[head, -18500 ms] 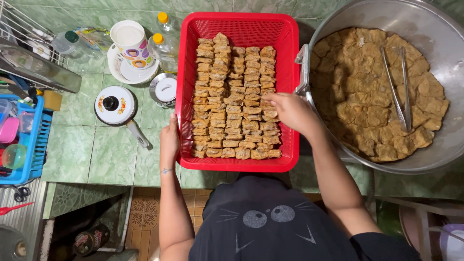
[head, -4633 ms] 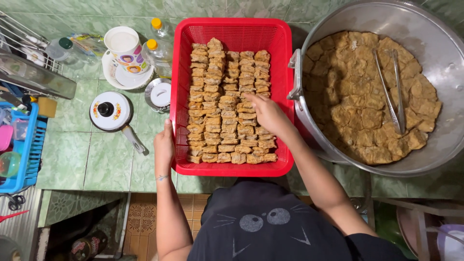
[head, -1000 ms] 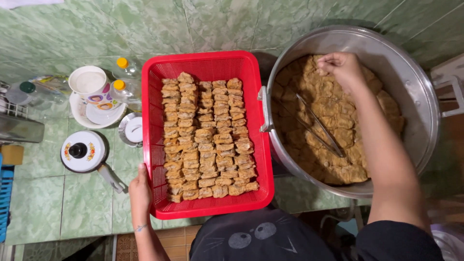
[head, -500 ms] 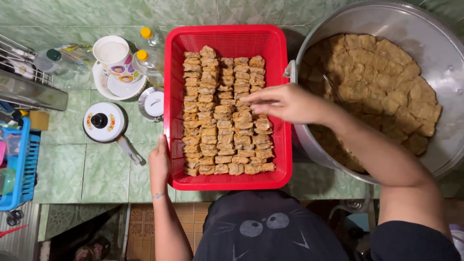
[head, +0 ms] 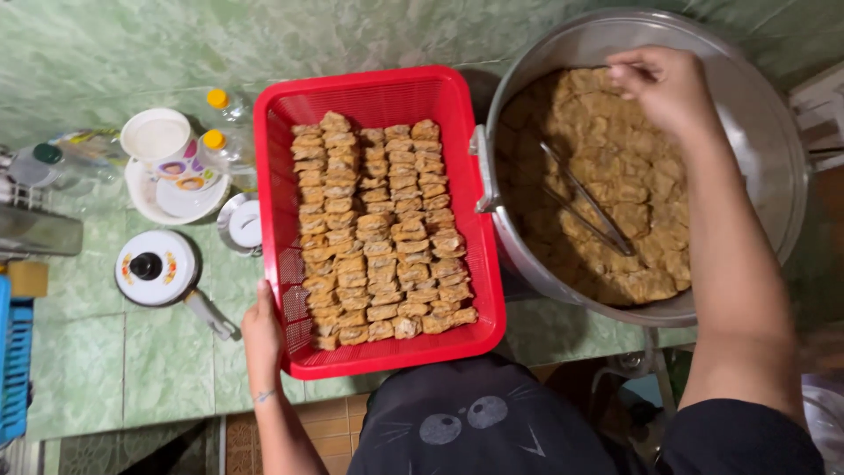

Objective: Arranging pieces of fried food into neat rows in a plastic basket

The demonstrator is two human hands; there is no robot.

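Note:
A red plastic basket (head: 378, 88) stands on the green tiled counter, filled with neat rows of brown fried pieces (head: 378, 229). My left hand (head: 262, 330) grips the basket's near left rim. To its right a big metal pot (head: 778, 141) holds a heap of the same brown pieces (head: 637, 189), with metal tongs (head: 585, 198) lying in them. My right hand (head: 664, 84) hovers over the pot's far side, fingers bunched together just above the pieces. Whether they pinch a piece is hidden.
Left of the basket are a white mug (head: 158, 141) on a plate, two bottles with yellow caps (head: 220, 98), a small round tin (head: 242, 224) and a small white lidded pan (head: 156, 266). A blue crate (head: 13, 369) sits at the left edge.
My right hand has moved from over the basket's rows back to the far side of the pot. The left hand stays on the basket's rim.

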